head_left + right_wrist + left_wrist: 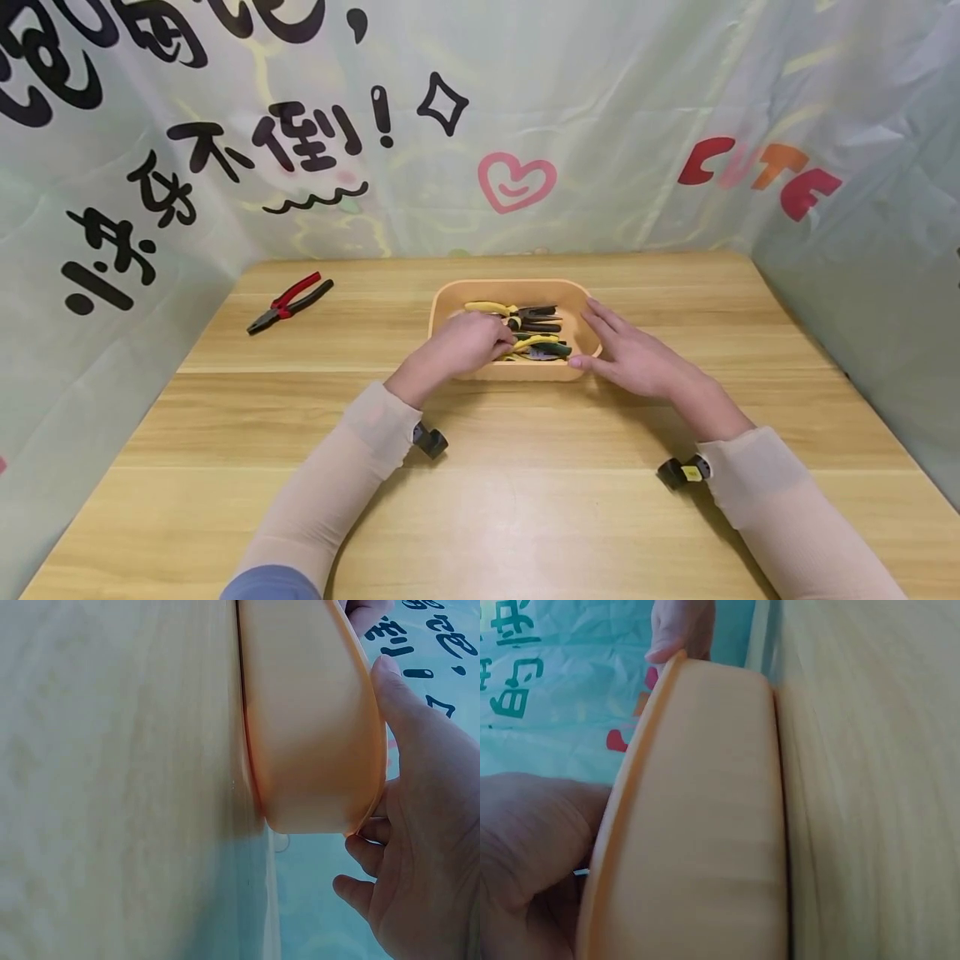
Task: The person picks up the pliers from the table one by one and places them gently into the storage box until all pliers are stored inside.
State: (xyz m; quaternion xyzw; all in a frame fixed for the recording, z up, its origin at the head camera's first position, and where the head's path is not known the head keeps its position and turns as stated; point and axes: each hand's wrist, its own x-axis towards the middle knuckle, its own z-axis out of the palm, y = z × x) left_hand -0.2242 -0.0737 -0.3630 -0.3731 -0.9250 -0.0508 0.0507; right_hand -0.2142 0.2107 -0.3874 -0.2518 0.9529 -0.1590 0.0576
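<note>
An orange plastic basket [517, 372] sits on the table, holding several pliers [536, 346] with yellow, black and green handles. My left hand [468, 342] reaches over the basket's left end, its curled fingers down among the tools. In the left wrist view the basket's side wall [697, 810] hides most of those fingertips, so whether they pinch a tool is unclear. At the basket's right end my right hand [641, 358] holds the rim. The right wrist view shows that thumb [394, 686] against the rim, the other fingers bent round the end.
A pair of pliers [288, 304] with one red and one black handle lies alone at the table's back left. The wooden table [525, 500] ends against a printed curtain [600, 100] behind and at both sides.
</note>
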